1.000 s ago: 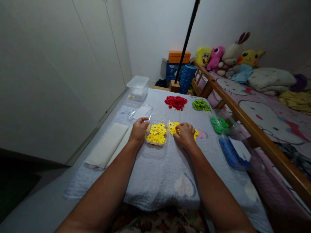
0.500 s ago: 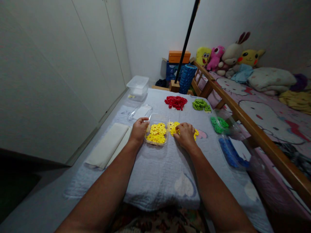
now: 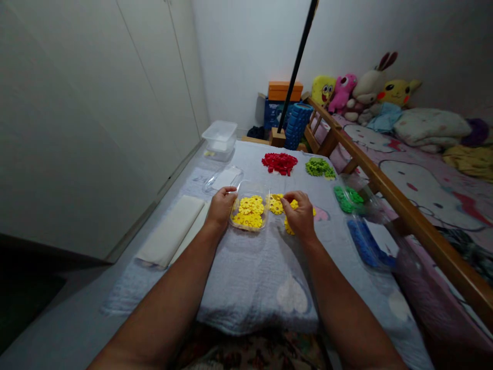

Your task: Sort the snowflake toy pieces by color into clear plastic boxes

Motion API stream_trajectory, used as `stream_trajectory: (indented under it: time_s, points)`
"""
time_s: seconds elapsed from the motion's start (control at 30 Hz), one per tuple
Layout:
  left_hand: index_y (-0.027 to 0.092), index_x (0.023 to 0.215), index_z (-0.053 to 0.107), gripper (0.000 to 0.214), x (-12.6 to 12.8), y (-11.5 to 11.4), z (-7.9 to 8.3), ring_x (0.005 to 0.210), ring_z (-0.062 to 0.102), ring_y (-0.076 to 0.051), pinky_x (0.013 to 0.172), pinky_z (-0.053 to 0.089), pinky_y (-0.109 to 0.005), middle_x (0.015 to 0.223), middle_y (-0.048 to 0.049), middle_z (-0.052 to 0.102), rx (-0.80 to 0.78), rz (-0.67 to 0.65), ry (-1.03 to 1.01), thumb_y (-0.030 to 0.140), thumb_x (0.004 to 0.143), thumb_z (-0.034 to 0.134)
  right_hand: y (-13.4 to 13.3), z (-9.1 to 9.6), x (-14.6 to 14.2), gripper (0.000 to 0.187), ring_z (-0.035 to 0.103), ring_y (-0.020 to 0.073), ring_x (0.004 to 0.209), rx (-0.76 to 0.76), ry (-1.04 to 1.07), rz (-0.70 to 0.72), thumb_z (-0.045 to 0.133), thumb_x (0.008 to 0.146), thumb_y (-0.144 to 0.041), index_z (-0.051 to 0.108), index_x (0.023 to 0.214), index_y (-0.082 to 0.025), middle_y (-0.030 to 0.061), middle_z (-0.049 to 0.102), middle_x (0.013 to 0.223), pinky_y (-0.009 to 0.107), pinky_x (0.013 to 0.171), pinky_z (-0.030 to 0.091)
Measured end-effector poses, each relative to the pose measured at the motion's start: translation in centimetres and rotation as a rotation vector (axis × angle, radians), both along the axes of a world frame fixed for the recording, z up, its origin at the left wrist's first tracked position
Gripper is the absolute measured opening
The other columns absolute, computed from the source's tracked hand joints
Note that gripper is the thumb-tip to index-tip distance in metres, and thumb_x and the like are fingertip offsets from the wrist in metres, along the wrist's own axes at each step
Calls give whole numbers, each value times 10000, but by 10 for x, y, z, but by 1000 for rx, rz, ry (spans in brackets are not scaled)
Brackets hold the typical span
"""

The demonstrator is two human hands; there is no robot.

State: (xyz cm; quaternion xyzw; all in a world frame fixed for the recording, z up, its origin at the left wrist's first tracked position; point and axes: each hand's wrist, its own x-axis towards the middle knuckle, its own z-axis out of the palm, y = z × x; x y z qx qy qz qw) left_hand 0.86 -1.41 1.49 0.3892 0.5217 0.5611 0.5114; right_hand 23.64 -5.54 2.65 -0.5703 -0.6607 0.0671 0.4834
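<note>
My left hand (image 3: 222, 205) grips the left rim of a clear plastic box (image 3: 265, 224), its fingers closed on the edge. Inside lie several yellow flower-shaped plastic pieces (image 3: 251, 206). Right of the box, my right hand (image 3: 300, 211) has its fingers curled in, thumb toward the box. A yellow flower-shaped piece (image 3: 288, 226) shows under its palm side and seems held there; the fingers partly hide it. More loose yellow pieces (image 3: 276, 204) lie on the cloth between the box and this hand, and a few show behind the fingers.
Red pieces (image 3: 280, 163) and light green pieces (image 3: 319, 167) lie in heaps farther back. At right are boxes of green pieces (image 3: 347, 199) and blue pieces (image 3: 367, 242), beside the wooden bed rail (image 3: 370, 154). At left are a folded cloth (image 3: 171, 231), clear lid (image 3: 223, 179) and stacked boxes (image 3: 219, 136).
My right hand has turned and drawn its fingers together above the yellow heap, with a yellow piece now showing below it. My left hand and the box have stayed in place.
</note>
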Motion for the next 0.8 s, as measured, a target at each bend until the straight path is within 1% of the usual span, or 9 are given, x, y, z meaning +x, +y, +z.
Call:
stream_trajectory:
  time_s: [0.1, 0.2, 0.4, 0.5, 0.67, 0.73, 0.8]
  points:
    - [163, 954, 662, 404, 0, 0, -1, 538, 481, -114, 514, 361, -240, 650, 45, 583, 10, 4, 10, 351, 597, 683, -4, 1, -13, 106, 574, 223, 884, 41, -71, 57, 640, 908, -227, 644, 803, -242, 10, 675, 812, 377, 885, 399]
    - [170, 965, 658, 412, 0, 1, -3, 536, 483, -118, 514, 358, -242, 656, 43, 584, -2, -1, -8, 352, 597, 680, -5, -2, -25, 95, 573, 230, 947, 9, -180, 94, 665, 909, -210, 671, 821, -246, 14, 695, 850, 393, 934, 372]
    - [162, 970, 661, 430, 0, 2, -5, 536, 466, -113, 511, 349, -241, 648, 47, 572, -4, 4, -7, 354, 587, 683, 2, -7, -39, 93, 533, 251, 1033, -79, -292, 39, 684, 904, -186, 734, 857, -250, 42, 695, 953, 416, 972, 347]
    - [162, 972, 656, 432, 0, 2, -4, 537, 462, -111, 513, 355, -241, 647, 51, 568, -4, 4, -9, 355, 586, 680, 4, -9, -41, 91, 523, 262, 1067, -108, -300, 48, 697, 895, -195, 763, 879, -255, 53, 693, 1013, 433, 982, 350]
    - [166, 948, 659, 408, 0, 2, -3, 534, 446, -109, 515, 357, -242, 636, 58, 549, 1, 11, 16, 358, 588, 673, 5, -14, -36, 119, 529, 264, 1118, -100, -254, 146, 683, 898, -210, 785, 881, -268, 57, 692, 1078, 444, 1005, 370]
    - [165, 941, 659, 405, 0, 2, -3, 532, 440, -108, 512, 353, -241, 633, 58, 547, 4, 11, 16, 359, 586, 674, 6, -15, -32, 140, 535, 264, 1131, -82, -221, 133, 660, 905, -209, 789, 893, -263, 64, 690, 1097, 435, 1006, 387]
    - [166, 943, 657, 408, 0, 2, -3, 531, 443, -108, 509, 350, -242, 634, 57, 553, 1, 11, 5, 359, 584, 674, 8, -14, -24, 158, 546, 263, 1125, -72, -191, 80, 636, 912, -211, 789, 908, -248, 76, 687, 1097, 424, 1003, 403]
